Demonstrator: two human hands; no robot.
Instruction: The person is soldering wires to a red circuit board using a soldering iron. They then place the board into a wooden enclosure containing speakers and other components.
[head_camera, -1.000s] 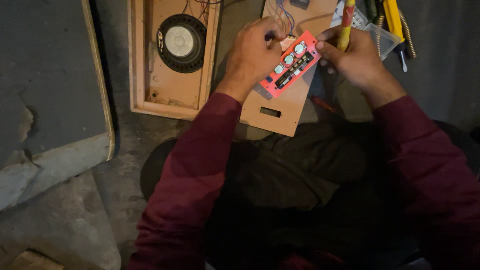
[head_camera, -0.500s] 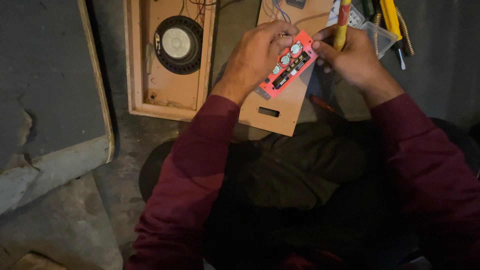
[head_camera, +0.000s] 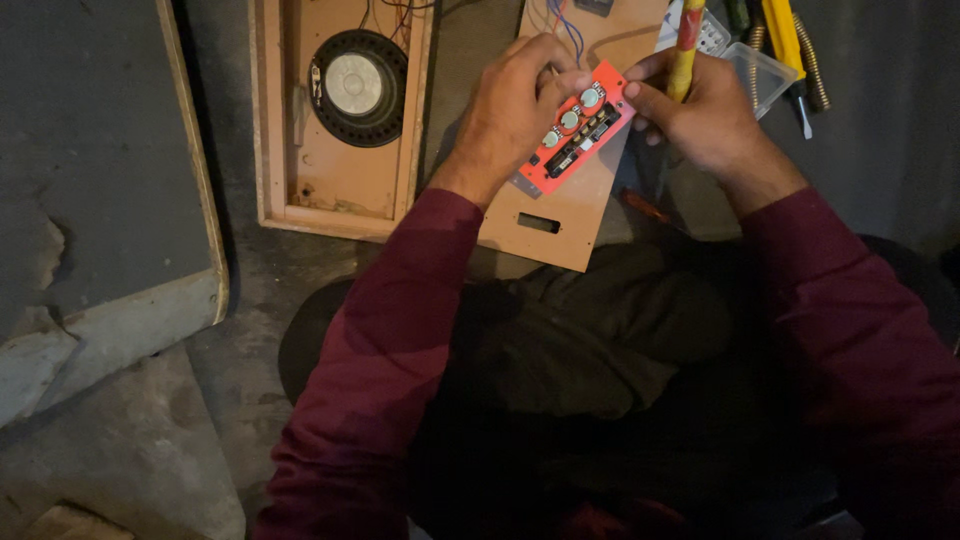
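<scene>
Seated on the floor, I hold a small red control panel (head_camera: 577, 128) between both hands, above a loose wooden board (head_camera: 570, 215) that leans across my lap. My left hand (head_camera: 513, 100) is curled narrowly round the panel's upper left edge, fingers over the top and thumb near the three round knobs. My right hand (head_camera: 700, 110) is closed on a screwdriver with a red and yellow handle (head_camera: 685, 45), while its fingertips touch the panel's upper right corner; the tool's tip is hidden behind the hand, so I cannot tell where it bears.

Thin coloured wires (head_camera: 560, 22) run from behind the panel up towards the top of the board. In my judgement the work goes best with the panel kept tilted and steady in the left hand, the wires left slack instead of pulled, and the tool brought square to the fastening before any turning, since a slip could scratch the red face or strain a wire.

To the left lies an open wooden speaker box (head_camera: 285, 150) with a round black speaker (head_camera: 358, 85) fitted inside. A clear plastic tray (head_camera: 755, 75) and several yellow-handled tools (head_camera: 785, 40) lie on the floor just beyond my right hand. A grey slab with a wooden edge (head_camera: 100, 170) rests at far left.
</scene>
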